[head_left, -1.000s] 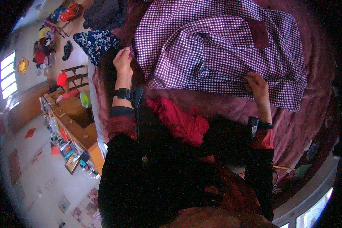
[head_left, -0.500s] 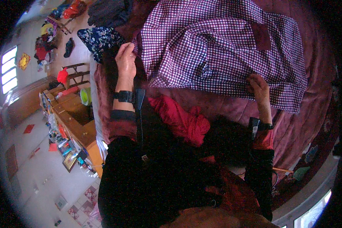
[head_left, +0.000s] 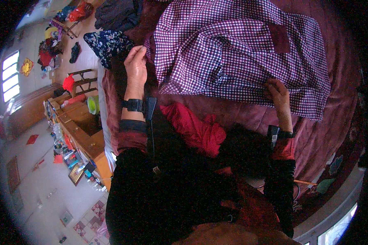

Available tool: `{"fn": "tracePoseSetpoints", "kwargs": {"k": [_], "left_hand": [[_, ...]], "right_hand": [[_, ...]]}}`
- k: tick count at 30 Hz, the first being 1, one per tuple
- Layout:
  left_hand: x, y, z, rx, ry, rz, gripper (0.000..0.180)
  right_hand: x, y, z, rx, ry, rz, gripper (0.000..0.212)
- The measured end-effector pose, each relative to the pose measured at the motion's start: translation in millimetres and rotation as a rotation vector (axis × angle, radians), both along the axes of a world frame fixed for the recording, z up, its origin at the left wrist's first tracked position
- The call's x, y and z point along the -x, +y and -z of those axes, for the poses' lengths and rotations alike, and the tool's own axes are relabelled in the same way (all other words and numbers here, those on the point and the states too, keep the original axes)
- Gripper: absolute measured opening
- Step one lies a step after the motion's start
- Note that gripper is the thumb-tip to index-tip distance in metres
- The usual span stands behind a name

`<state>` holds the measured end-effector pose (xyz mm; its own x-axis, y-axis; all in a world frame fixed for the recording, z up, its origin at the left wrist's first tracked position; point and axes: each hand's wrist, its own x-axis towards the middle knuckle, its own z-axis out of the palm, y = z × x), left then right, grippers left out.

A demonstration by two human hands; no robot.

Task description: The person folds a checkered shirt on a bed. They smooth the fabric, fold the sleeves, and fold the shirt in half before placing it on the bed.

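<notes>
A checked garment point(head_left: 188, 49) in white, dark blue and red, with a maroon patch, lies spread and rumpled on the maroon bed cover point(head_left: 339, 77). At its left side, my left hand point(head_left: 135, 67) has its fingers pinched together on the maroon trimmed edge. My right hand point(head_left: 279, 94) is closed on the cloth at the near edge, right of the middle; its fingertips are partly hidden by the hand itself. Black bands sit on both wrists. Between my forearms a crumpled red cloth point(head_left: 200, 130) rests close to my body.
Dark floral cloth point(head_left: 108, 45) and a dark grey garment point(head_left: 118, 16) lie beyond my left hand at the bed's edge. Left of the bed stand a wooden chair point(head_left: 84, 83) and a wooden desk point(head_left: 79, 136) crowded with small items. Bright windows show at the far left and lower right.
</notes>
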<state>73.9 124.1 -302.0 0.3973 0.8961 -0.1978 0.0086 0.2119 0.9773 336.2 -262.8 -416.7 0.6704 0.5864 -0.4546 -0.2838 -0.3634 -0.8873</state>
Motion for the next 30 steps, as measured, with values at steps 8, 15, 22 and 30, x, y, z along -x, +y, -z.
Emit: {"fn": "tracePoseSetpoints", "kwargs": {"k": [8,15,22,30], "left_hand": [[2.7,3.2,-1.1,0.02,-0.019,0.039,0.016],[1.2,-0.8,-4.7,-0.041,-0.011,0.047,0.018],[-4.2,-6.7,-4.2,-0.309,0.111,0.143,0.013],[-9.3,-10.5,-9.6,-0.161,0.125,0.157,0.017]], "right_hand": [[-4.1,-0.9,-3.9,0.146,0.117,-0.018,0.024],[-6.4,-3.6,-0.4,0.041,0.093,-0.058,0.025],[-3.6,-2.9,5.2,0.017,0.031,-0.014,0.022],[-7.0,-6.6,9.1,0.029,0.026,-0.071,0.023]]}}
